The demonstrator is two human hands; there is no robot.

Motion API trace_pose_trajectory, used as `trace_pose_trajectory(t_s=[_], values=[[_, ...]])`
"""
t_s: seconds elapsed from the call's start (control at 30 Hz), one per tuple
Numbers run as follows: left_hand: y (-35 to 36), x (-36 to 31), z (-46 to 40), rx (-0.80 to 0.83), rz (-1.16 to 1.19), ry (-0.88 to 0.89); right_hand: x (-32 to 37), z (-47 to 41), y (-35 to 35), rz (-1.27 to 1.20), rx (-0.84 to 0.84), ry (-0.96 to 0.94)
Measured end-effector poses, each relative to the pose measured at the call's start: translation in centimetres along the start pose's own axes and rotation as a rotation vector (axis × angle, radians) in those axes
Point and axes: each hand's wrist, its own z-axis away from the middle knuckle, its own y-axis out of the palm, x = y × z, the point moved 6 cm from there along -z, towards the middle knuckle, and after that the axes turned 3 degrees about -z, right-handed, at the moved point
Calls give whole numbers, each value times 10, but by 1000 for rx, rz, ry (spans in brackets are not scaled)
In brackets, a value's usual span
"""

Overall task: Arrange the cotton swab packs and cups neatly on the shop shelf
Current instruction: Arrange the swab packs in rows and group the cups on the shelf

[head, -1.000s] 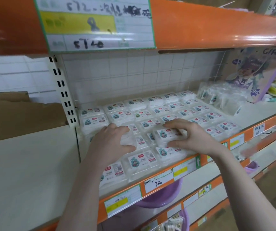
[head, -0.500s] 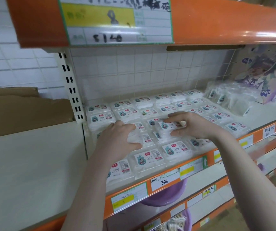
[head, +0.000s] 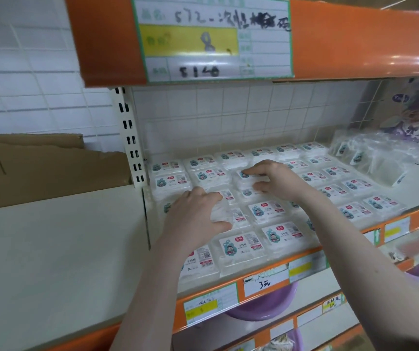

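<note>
Since a second ago the right hand [head: 276,179] has reached deeper toward the shelf's [head: 355,230] back, fingers curled round a clear plastic white-labelled cotton swab pack [head: 247,177] mid-shelf, while the left hand [head: 198,214] stays pinching a neighbouring pack [head: 228,211], so row-straightening continues.

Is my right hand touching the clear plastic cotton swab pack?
Touching. In the head view, the right hand grips a clear plastic cotton swab pack, fingers and thumb pinching its edges.
</note>
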Motion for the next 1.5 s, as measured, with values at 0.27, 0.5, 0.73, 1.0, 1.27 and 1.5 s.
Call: trace_pose_trajectory(t_s=[0.27,0.5,0.73,1.0,1.27,1.5], values=[[0,1,0,-11,8,7,5,-6,5,25,-58,-17],[0,0,0,-25,11,9,2,-10,9,6,-97,-16],[0,0,1,-41,21,12,0,-14,14,-12,-97,3],[1,-2,2,-57,30,-4,-2,-12,13,-71,-100,-9],[4,-26,-4,-79,-4,-47,-39,23,-9,-60,-168,-36],[17,-67,-21,-96,-20,-94,-101,50,-28,22,-137,-30]])
